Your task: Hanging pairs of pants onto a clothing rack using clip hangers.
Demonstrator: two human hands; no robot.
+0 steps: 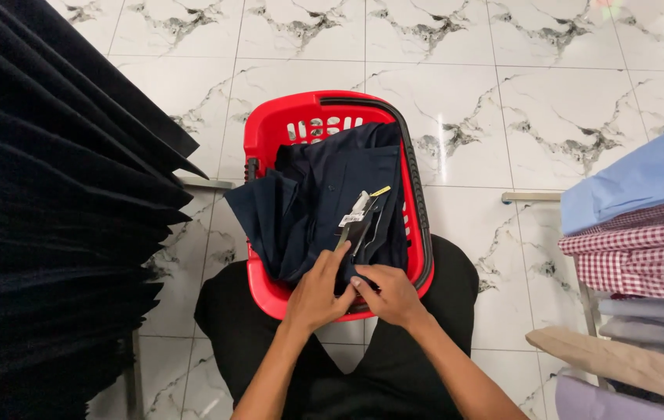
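A red plastic basket (260, 138) rests on the marble floor, against my knees. It holds dark navy garments (324, 194), one of which drapes over the left rim. A hang tag (357, 214) with a white label and a yellow tip lies on the cloth. My left hand (318, 294) pinches the navy fabric at the near edge of the basket, just below the tag. My right hand (391, 294) grips the same fabric beside it, fingertips touching the left hand. Both forearms reach up from the bottom of the view.
A rack of dark hanging garments (60, 218) fills the left side. On the right hang a light blue shirt (643, 179), red checked shirts (643, 253), and beige and lilac clothes (620, 365). White marble floor tiles (503, 117) lie beyond the basket.
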